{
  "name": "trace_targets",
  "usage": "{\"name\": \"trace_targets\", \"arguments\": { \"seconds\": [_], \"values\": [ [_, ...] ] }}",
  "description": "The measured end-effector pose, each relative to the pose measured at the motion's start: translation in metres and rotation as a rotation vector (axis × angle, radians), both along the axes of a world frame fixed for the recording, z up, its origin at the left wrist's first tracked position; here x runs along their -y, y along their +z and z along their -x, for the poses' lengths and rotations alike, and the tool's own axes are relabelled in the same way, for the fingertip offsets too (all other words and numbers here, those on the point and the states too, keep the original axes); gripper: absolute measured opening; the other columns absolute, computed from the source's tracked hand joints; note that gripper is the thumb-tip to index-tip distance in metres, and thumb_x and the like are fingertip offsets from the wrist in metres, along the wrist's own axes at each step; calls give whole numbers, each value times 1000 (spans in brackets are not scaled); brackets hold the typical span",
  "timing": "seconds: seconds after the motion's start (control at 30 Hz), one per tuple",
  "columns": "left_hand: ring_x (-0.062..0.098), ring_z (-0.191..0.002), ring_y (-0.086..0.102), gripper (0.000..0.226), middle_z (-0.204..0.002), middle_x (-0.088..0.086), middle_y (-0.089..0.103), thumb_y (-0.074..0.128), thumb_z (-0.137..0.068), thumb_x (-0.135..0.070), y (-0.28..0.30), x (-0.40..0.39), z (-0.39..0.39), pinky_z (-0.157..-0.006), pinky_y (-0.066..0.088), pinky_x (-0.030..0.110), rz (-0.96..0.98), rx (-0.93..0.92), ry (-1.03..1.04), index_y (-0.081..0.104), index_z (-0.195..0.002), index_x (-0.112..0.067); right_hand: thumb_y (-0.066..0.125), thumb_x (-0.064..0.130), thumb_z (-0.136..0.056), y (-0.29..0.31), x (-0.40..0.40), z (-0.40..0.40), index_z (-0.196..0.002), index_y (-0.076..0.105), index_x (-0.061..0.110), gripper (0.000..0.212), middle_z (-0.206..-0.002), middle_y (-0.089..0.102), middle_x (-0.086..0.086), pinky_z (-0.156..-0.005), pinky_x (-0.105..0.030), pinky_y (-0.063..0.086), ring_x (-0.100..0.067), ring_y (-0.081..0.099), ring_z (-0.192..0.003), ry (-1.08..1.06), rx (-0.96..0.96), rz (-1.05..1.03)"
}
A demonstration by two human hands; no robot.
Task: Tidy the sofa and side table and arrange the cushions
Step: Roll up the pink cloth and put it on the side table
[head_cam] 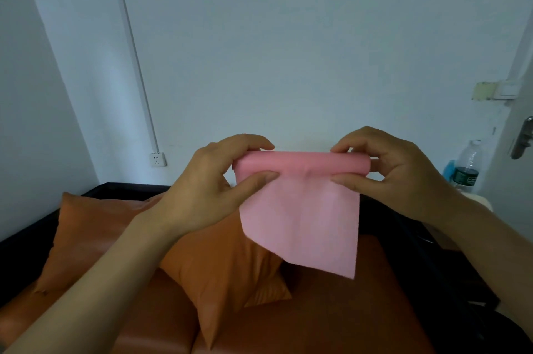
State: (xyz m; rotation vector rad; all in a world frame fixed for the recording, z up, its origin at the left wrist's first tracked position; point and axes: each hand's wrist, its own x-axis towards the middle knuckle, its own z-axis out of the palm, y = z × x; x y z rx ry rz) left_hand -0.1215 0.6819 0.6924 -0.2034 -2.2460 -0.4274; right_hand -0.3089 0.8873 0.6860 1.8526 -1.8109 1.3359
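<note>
Pale blue-grey walls fill the upper half of the view, with a white cable duct running down the left side to a white wall socket. At the far right edge stands a door with a metal lever handle, and a white switch sits on the wall beside it.

Below, a sofa with an orange seat and a dark frame spans the bottom of the view. Two orange cushions lie on it: the left cushion leans against the back at the left, and the middle cushion stands tilted in front of it, one corner pointing down at the seat.

To the right, a pale side table shows only a small part of its top. On it stands a clear plastic bottle, upright, with a dark green label whose writing is too small to read; something blue shows just left of it.

Held in the air over the cushions is a pink cloth. Its top edge is rolled into a tube whose long axis runs left to right, and the loose sheet hangs down from it, its lowest corner pointing down and to the right. The left hand pinches the left end of the roll between thumb and curled fingers; the right hand pinches the right end the same way.
</note>
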Motion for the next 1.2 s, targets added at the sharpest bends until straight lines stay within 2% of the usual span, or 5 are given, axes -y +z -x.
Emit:
{"name": "trace_targets", "arguments": {
  "seconds": [0.1,0.3,0.7,0.9,1.2],
  "values": [
    [8,-87,60,34,-99,-14,62,64,-88,-38,-1,-2,-2,-53,43,7,-59,12,-28,57,-120,-26,62,36,-87,0,1,0,-109,62,20,27,-101,62,13,-78,-23,53,-17,61,-95,-7,-37,12],
    [9,-89,61,39,-96,-9,65,73,-79,-30,1,-1,-5,-75,47,16,-43,39,-39,60,-115,-24,57,40,-89,-3,3,-5,-110,63,20,30,-101,64,13,-77,-19,51,-12,62,-97,-15,-23,21],
    [12,-86,60,42,-91,-12,63,69,-82,-36,0,0,-14,-68,50,22,-75,64,-40,54,-121,-28,67,14,-82,-3,3,-8,-116,59,23,35,-108,63,15,-82,-16,51,-11,60,-104,7,-67,2],
    [16,-79,58,30,-93,-11,59,62,-86,-38,3,2,-16,-66,47,31,51,-9,-15,52,-109,-23,60,39,-85,3,-2,-11,-114,59,34,30,-104,67,16,-77,-14,51,-5,64,-95,21,-35,-90],
    [9,-84,59,30,-99,-13,60,63,-88,-45,2,4,-14,-53,40,6,-84,29,-4,57,-107,-23,74,34,-81,5,0,-10,-113,59,30,36,-103,60,17,-65,-39,55,-20,58,-89,-35,-75,51]
  ]
}}
